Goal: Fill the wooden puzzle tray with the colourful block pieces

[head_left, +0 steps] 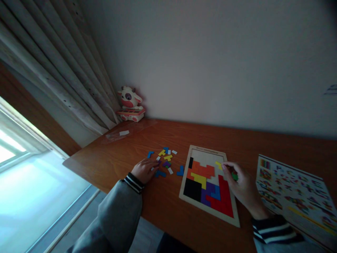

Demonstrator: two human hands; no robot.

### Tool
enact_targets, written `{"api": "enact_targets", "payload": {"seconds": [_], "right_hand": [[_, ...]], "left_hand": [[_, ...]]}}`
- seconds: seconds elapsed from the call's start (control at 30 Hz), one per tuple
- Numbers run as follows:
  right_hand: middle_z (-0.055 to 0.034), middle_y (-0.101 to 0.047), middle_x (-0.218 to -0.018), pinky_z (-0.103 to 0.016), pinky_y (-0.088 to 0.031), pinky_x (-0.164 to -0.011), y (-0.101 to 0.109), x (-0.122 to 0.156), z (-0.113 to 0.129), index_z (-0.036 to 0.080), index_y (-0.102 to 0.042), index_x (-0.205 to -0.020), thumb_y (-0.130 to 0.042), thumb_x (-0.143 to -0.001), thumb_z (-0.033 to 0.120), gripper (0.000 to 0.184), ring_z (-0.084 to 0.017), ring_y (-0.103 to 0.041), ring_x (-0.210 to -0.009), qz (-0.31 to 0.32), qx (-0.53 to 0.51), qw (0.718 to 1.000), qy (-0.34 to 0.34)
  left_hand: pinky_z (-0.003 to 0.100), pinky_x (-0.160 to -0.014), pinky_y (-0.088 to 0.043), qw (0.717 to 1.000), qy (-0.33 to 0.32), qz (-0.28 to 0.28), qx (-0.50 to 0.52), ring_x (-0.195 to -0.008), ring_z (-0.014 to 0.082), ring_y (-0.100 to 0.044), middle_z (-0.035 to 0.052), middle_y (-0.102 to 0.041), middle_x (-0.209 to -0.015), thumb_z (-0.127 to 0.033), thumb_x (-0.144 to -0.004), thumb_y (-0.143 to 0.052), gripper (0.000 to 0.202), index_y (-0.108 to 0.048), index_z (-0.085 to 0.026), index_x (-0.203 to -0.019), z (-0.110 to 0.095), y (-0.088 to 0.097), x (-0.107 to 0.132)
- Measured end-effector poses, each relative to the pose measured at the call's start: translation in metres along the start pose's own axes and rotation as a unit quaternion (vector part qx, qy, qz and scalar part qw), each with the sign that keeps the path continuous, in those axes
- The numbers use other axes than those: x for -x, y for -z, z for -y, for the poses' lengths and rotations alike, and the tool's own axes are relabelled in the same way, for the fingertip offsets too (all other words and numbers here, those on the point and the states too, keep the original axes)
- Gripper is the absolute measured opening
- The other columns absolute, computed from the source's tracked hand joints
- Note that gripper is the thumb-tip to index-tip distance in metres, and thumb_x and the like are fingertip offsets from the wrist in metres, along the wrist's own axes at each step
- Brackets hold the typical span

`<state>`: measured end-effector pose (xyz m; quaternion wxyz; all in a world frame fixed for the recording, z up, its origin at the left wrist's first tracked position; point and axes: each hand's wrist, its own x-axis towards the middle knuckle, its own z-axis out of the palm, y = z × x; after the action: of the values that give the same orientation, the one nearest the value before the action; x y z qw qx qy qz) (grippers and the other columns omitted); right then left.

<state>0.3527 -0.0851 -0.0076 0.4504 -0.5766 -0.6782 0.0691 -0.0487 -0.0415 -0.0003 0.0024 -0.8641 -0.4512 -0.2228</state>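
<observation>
A wooden puzzle board (210,218) lies on the table, partly filled with black, orange, yellow, purple, blue and red block pieces. Over its upper right part, my right hand (240,186) pinches a yellow puzzle piece (218,164) between thumb and finger. Tucked in the same palm is a green piece (234,176). My left hand (145,170) rests on the table left of the board, fingers stretched out at a scatter of loose pieces. Among them are a yellow piece (168,158), a purple piece (166,164) and a blue piece (180,171). Its fingers partly cover a few pieces.
A printed sheet (292,189) with coloured figures lies right of the board. A toy cow with a keyboard (131,104) stands in the back left corner, near a clear plastic bag (114,137). The table (216,135) meets the wall behind; a curtain (65,70) hangs at left.
</observation>
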Motion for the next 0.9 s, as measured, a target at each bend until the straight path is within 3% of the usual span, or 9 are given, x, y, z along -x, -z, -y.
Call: {"api": "enact_targets", "payload": {"seconds": [0.1,0.27,0.43,0.57,0.7,0.8,0.9], "right_hand": [[-0.0081,-0.068,-0.095,-0.038,-0.051,-0.076,-0.001,0.001,-0.002,0.023,-0.06,-0.103,-0.047,-0.094,0.046,0.028,-0.024,-0.065,-0.085,0.004,-0.002,1.0,-0.004],[-0.0076,-0.067,-0.094,-0.039,-0.049,-0.077,-0.002,-0.001,-0.003,0.022,-0.06,-0.102,-0.048,-0.094,0.045,0.027,-0.023,-0.064,-0.083,-0.006,0.002,1.0,0.004],[-0.0079,-0.067,-0.092,-0.038,-0.049,-0.075,0.001,-0.003,0.002,0.021,-0.06,-0.102,-0.049,-0.094,0.044,0.026,-0.023,-0.063,-0.082,-0.018,-0.008,1.0,-0.009],[-0.0081,-0.068,-0.093,-0.038,-0.05,-0.076,0.003,-0.003,0.005,0.021,-0.061,-0.101,-0.049,-0.094,0.045,0.028,-0.022,-0.064,-0.083,-0.02,-0.02,0.999,-0.03],[-0.0084,-0.069,-0.093,-0.037,-0.051,-0.075,0.004,-0.003,0.007,0.021,-0.061,-0.1,-0.049,-0.094,0.048,0.03,-0.023,-0.064,-0.084,-0.031,-0.046,0.996,-0.069],[-0.0089,-0.069,-0.094,-0.037,-0.052,-0.075,0.002,-0.004,0.007,0.021,-0.059,-0.102,-0.05,-0.093,0.05,0.032,-0.023,-0.065,-0.086,-0.051,-0.081,0.991,-0.096],[-0.0098,-0.068,-0.1,-0.037,-0.052,-0.077,0.001,-0.004,0.006,0.021,-0.057,-0.108,-0.052,-0.092,0.05,0.034,-0.023,-0.065,-0.087,-0.076,-0.122,0.984,-0.107]], "left_hand": [[0.035,-0.091,-0.056,1.0,0.025,0.014,0.012,-0.096,0.0207,-0.07,0.0051,-0.074,-0.106,-0.032,-0.091,-0.055,0.025,-0.071,-0.025,-0.108,-0.009,-0.003,-0.012],[0.029,-0.08,-0.056,0.992,0.12,0.03,0.0,-0.091,0.0206,-0.07,0.0013,-0.075,-0.099,-0.028,-0.083,-0.063,0.018,-0.073,-0.028,-0.098,-0.02,-0.002,-0.029],[0.027,-0.073,-0.055,0.981,0.182,0.063,0.015,-0.084,0.0199,-0.07,0.0019,-0.074,-0.098,-0.024,-0.075,-0.065,0.026,-0.072,-0.026,-0.1,-0.023,0.004,-0.04],[0.027,-0.075,-0.054,0.985,0.161,0.043,0.04,-0.083,0.0188,-0.069,0.004,-0.072,-0.099,-0.024,-0.069,-0.07,0.032,-0.072,-0.023,-0.101,-0.013,0.004,-0.044],[0.027,-0.074,-0.055,0.984,0.147,0.051,0.089,-0.079,0.0176,-0.069,0.0032,-0.074,-0.093,-0.025,-0.073,-0.069,0.021,-0.072,-0.021,-0.094,-0.009,0.005,-0.043],[0.026,-0.071,-0.055,0.982,0.144,0.05,0.108,-0.075,0.0164,-0.068,0.0019,-0.074,-0.087,-0.028,-0.079,-0.066,0.013,-0.073,-0.021,-0.088,-0.022,0.008,-0.047],[0.024,-0.069,-0.054,0.982,0.112,-0.002,0.153,-0.072,0.0144,-0.067,0.0027,-0.074,-0.086,-0.032,-0.082,-0.066,0.015,-0.073,-0.021,-0.088,-0.048,0.007,-0.06]]}}
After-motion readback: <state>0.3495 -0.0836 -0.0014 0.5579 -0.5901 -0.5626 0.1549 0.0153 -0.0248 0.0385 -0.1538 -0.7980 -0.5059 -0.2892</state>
